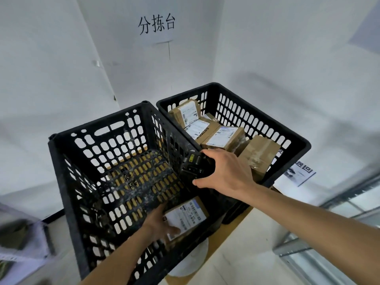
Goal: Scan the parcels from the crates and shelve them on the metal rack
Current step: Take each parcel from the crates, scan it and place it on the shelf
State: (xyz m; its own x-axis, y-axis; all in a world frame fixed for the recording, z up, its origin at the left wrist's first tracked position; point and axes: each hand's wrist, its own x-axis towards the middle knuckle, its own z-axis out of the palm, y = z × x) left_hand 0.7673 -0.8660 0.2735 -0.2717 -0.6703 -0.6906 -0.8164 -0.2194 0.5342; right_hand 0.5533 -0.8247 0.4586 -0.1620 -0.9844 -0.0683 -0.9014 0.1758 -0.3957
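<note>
Left hand (159,224) reached into the near crate (67,159), fingers curled under a labelled parcel (186,215), thumb on its label. Right hand (224,171) gripped a black scanner (195,166) just above that parcel, over the crates' shared wall. Far crate (296,140) held several brown parcels (222,136). Both crates sat on the tabletop (232,225).

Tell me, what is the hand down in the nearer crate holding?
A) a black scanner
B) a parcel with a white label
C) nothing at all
B: the left hand has its thumb across a brown parcel with a white barcode label inside the nearer crate, while the right hand grips the black scanner.
</note>
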